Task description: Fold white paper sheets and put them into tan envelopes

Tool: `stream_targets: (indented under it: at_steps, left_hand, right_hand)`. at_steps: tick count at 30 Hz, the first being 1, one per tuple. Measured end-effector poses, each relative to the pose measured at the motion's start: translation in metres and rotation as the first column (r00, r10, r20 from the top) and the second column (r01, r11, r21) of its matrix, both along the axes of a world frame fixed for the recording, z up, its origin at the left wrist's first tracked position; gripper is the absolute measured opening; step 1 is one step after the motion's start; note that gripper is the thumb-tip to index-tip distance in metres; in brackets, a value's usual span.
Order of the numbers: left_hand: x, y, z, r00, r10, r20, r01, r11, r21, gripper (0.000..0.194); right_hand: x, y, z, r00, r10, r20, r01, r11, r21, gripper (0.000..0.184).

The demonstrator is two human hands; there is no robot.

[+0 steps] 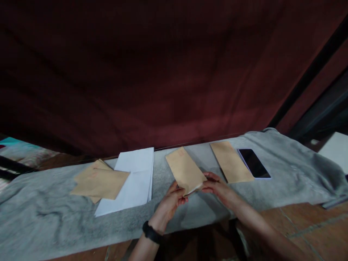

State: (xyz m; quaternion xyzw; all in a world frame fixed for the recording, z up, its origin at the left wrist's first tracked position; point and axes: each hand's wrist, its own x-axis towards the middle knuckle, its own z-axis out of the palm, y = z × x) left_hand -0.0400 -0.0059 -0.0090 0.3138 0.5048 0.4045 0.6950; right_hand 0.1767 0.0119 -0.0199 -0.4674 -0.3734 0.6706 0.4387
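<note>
Both of my hands hold one brown paper envelope (185, 168) above the grey cloth. My left hand (172, 199) grips its near left corner, thumb on top. At the near right corner, my right hand (214, 184) has its fingers closed on the edge. A pale strip, perhaps paper, shows along the envelope's near end between the hands. Close to my right hand lies another brown envelope (231, 161), flat on the cloth. Left of my hands is a stack of white paper sheets (138, 181), partly covered by several brown envelopes (102, 183).
A grey cloth (49, 217) covers the long, narrow surface. A phone (255, 163) lies on it at the right. A dark red curtain (174, 72) hangs behind. A white object (335, 150) stands at the far right, and brown floor tiles (312, 224) show below.
</note>
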Motion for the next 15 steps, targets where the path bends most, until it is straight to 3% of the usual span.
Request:
stream_targets:
  at_steps: [4, 7, 9, 11, 13, 15]
  left_hand:
    - [-0.021, 0.000, 0.003, 0.986, -0.096, -0.138, 0.097, 0.995, 0.001, 0.046]
    - [-0.028, -0.001, 0.005, 0.961, -0.195, -0.198, 0.199, 0.980, 0.001, 0.044]
    - [-0.028, -0.002, 0.004, 0.947, -0.219, -0.234, 0.230, 0.973, 0.021, 0.041]
    - [-0.027, -0.003, 0.002, 0.929, -0.216, -0.301, 0.240, 0.970, 0.046, 0.040]
    - [-0.026, -0.003, -0.001, 0.877, -0.207, -0.434, 0.259, 0.964, 0.064, 0.040]
    - [-0.027, -0.002, -0.003, 0.800, -0.179, -0.573, 0.269, 0.960, 0.076, 0.036]
  right_hand:
    - [0.012, 0.006, -0.013, 0.978, 0.026, 0.208, -0.046, 0.995, 0.092, 0.039]
    - [0.010, 0.009, -0.021, 0.888, -0.079, 0.452, -0.069, 0.951, 0.301, 0.031]
    - [0.005, 0.007, -0.023, 0.794, -0.148, 0.589, -0.188, 0.863, 0.470, 0.032]
    - [-0.002, 0.001, -0.022, 0.690, -0.169, 0.704, -0.383, 0.739, 0.553, 0.038]
    - [-0.007, -0.005, -0.022, 0.566, -0.185, 0.804, -0.563, 0.626, 0.540, 0.045]
    - [-0.010, -0.011, -0.024, 0.448, -0.215, 0.868, -0.674, 0.556, 0.486, 0.048]
